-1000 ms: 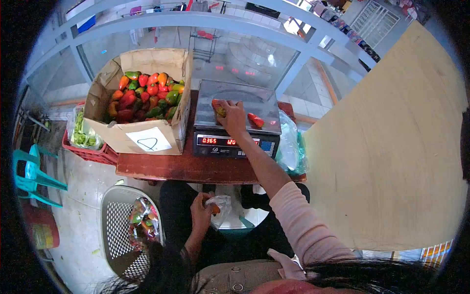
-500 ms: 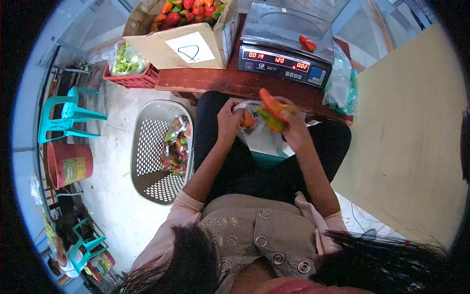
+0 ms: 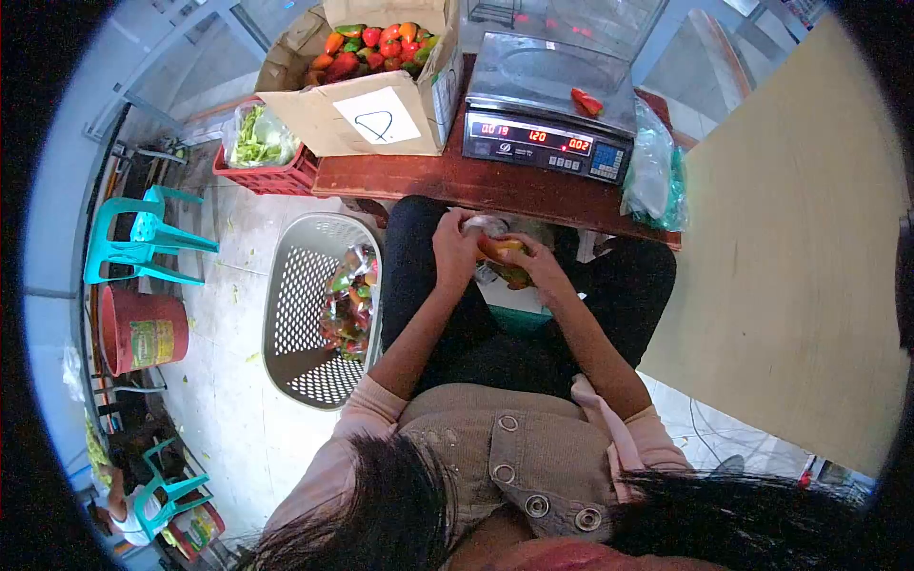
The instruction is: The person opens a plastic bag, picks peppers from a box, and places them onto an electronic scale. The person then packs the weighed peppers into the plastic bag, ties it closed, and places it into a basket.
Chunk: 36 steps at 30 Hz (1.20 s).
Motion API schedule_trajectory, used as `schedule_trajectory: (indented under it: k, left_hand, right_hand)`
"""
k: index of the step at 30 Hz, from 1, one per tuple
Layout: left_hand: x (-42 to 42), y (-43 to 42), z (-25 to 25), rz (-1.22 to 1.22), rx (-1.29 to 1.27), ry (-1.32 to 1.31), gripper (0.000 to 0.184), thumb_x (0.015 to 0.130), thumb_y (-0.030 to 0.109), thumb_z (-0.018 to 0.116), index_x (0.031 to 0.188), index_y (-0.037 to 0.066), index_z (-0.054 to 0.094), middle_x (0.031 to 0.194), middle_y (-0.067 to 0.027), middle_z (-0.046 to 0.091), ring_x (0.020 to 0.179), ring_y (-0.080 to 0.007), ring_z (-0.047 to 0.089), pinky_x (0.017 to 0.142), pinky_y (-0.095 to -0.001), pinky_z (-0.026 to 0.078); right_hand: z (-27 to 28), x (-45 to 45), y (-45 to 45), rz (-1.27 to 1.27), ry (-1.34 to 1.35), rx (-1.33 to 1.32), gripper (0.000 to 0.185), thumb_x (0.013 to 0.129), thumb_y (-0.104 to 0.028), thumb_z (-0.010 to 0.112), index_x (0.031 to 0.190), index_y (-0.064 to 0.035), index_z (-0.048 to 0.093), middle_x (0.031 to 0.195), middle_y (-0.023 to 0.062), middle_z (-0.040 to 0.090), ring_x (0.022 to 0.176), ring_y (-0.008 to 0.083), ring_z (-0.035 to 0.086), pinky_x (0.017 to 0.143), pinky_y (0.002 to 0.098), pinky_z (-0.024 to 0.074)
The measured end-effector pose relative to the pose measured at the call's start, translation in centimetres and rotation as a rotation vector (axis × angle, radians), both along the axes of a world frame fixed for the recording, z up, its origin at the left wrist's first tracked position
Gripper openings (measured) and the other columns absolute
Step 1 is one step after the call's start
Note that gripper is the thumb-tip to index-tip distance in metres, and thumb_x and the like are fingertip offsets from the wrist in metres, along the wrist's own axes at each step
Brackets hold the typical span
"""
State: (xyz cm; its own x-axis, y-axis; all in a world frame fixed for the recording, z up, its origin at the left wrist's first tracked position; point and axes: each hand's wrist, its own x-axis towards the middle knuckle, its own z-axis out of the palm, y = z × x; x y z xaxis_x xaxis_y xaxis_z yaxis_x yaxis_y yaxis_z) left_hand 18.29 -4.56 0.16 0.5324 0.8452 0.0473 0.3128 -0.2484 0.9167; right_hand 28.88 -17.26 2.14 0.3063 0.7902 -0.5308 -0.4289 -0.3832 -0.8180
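Above my lap, my left hand [image 3: 457, 249] grips a clear plastic bag [image 3: 487, 225] by its edge. My right hand [image 3: 541, 264] is closed on orange and yellow-green peppers [image 3: 505, 249] at the bag's mouth. Just past my hands, a digital scale [image 3: 547, 147] stands on the red-brown bench [image 3: 400, 181], with one red pepper [image 3: 586, 102] on its plate. The display reads 0.019, 1.20 and 0.02. To its left is a cardboard box [image 3: 338, 112] of red, orange and green peppers [image 3: 386, 48].
A grey basket [image 3: 286, 285] with bagged peppers [image 3: 350, 303] stands at my left. Beyond are a red crate [image 3: 271, 176] of bagged greens, teal chairs [image 3: 143, 238] and a red bucket [image 3: 143, 328]. Plastic bags [image 3: 652, 171] hang right of the scale. A wooden panel [image 3: 781, 247] stands at right. Another person is at lower left.
My right hand has come from the scale to the bag with peppers, leaving one on the plate. The reading fell from 0.365 to 0.019. The view has tilted down.
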Motion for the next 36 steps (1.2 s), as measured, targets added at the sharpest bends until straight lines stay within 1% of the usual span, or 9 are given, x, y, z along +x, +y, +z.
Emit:
schedule_trajectory:
  k: [7, 16, 18, 20, 23, 24, 27, 30, 36]
  left_hand:
    - [0.2, -4.6, 2.7, -0.040, 0.200, -0.010, 0.022, 0.082, 0.003, 0.057, 0.104, 0.004, 0.052, 0.094, -0.0165, 0.057, 0.092, -0.0337, 0.058, 0.076, -0.0384, 0.045]
    - [-0.9, -4.5, 4.4, -0.025, 0.130, 0.026, 0.010, 0.087, 0.010, 0.053, 0.093, 0.002, 0.049, 0.078, -0.0199, 0.057, 0.077, -0.0391, 0.059, 0.064, -0.0412, 0.045]
    - [-0.7, -4.7, 4.6, 0.009, 0.107, 0.030, 0.009, 0.087, 0.009, 0.052, 0.094, 0.003, 0.050, 0.080, -0.0205, 0.056, 0.078, -0.0394, 0.059, 0.064, -0.0406, 0.045]
    - [-0.2, -2.8, 2.4, 0.064, 0.229, -0.152, 0.008, 0.086, 0.007, 0.051, 0.093, 0.003, 0.050, 0.077, -0.0170, 0.056, 0.073, -0.0360, 0.059, 0.063, -0.0389, 0.046]
    - [-0.8, 1.5, 1.6, 0.091, 0.050, -0.322, 0.002, 0.086, 0.004, 0.049, 0.088, 0.002, 0.049, 0.071, -0.0063, 0.053, 0.061, -0.0206, 0.054, 0.058, -0.0314, 0.044]
    - [-0.8, 2.1, 3.6, 0.123, -0.128, -0.416, 0.006, 0.089, 0.004, 0.048, 0.083, 0.004, 0.049, 0.067, 0.0007, 0.047, 0.055, -0.0076, 0.044, 0.050, -0.0228, 0.038]
    - [-1.0, 4.2, 4.5, 0.078, -0.190, -0.474, 0.011, 0.091, 0.003, 0.045, 0.082, 0.007, 0.049, 0.064, 0.0020, 0.046, 0.051, -0.0029, 0.040, 0.045, -0.0174, 0.032]
    - [0.0, 4.5, 5.4, 0.024, -0.253, -0.471, 0.011, 0.090, 0.002, 0.044, 0.082, 0.007, 0.049, 0.061, 0.0032, 0.044, 0.048, -0.0027, 0.038, 0.043, -0.0171, 0.030]
    - [0.2, 4.4, 7.0, 0.000, -0.241, -0.401, 0.011, 0.086, -0.001, 0.043, 0.083, 0.006, 0.051, 0.066, 0.0019, 0.048, 0.052, -0.0028, 0.040, 0.045, -0.0184, 0.032]
  right_hand:
    - [-2.6, -1.4, 3.1, -0.465, 0.753, 0.232, 0.035, 0.090, -0.029, 0.050, 0.119, -0.0089, 0.052, 0.113, 0.0077, 0.058, 0.103, 0.0233, 0.056, 0.088, 0.0382, 0.0479]
    - [0.0, -3.1, 5.4, -0.461, 0.768, 0.434, 0.040, 0.096, -0.030, 0.036, 0.126, -0.0059, 0.046, 0.126, 0.0099, 0.050, 0.111, 0.0233, 0.051, 0.099, 0.0360, 0.0386]
    - [-3.0, -3.4, 6.4, -0.224, 0.201, 0.544, 0.040, 0.096, -0.029, 0.036, 0.126, -0.0051, 0.046, 0.128, 0.0107, 0.048, 0.114, 0.0245, 0.048, 0.101, 0.0358, 0.0357]
    - [-6.9, -3.2, 7.7, -0.175, 0.200, 0.666, 0.036, 0.094, -0.025, 0.040, 0.120, -0.0021, 0.049, 0.122, 0.0152, 0.051, 0.114, 0.0289, 0.046, 0.099, 0.0382, 0.0347]
    - [-7.5, -2.6, 8.1, 0.085, -1.377, 0.285, 0.032, 0.091, -0.021, 0.046, 0.113, 0.0015, 0.051, 0.112, 0.0185, 0.053, 0.105, 0.0324, 0.050, 0.092, 0.0411, 0.0380]
    - [-1.4, -2.4, 7.5, 0.126, -0.988, 0.293, 0.030, 0.089, -0.020, 0.049, 0.107, 0.0035, 0.051, 0.101, 0.0217, 0.054, 0.096, 0.0368, 0.052, 0.087, 0.0442, 0.0393]
    - [3.1, -1.9, 7.2, 0.196, -1.171, 0.135, 0.026, 0.090, -0.018, 0.050, 0.101, 0.0045, 0.055, 0.097, 0.0223, 0.057, 0.094, 0.0342, 0.055, 0.082, 0.0441, 0.0422]
    - [5.0, -0.6, 6.6, 0.075, -1.492, 0.441, 0.023, 0.090, -0.019, 0.049, 0.096, 0.0021, 0.056, 0.092, 0.0201, 0.058, 0.086, 0.0340, 0.057, 0.078, 0.0445, 0.0431]
    - [8.2, 2.2, 4.3, 0.434, -1.391, 0.373, 0.021, 0.088, -0.021, 0.052, 0.085, -0.0009, 0.057, 0.087, 0.0137, 0.058, 0.084, 0.0297, 0.056, 0.078, 0.0424, 0.0435]
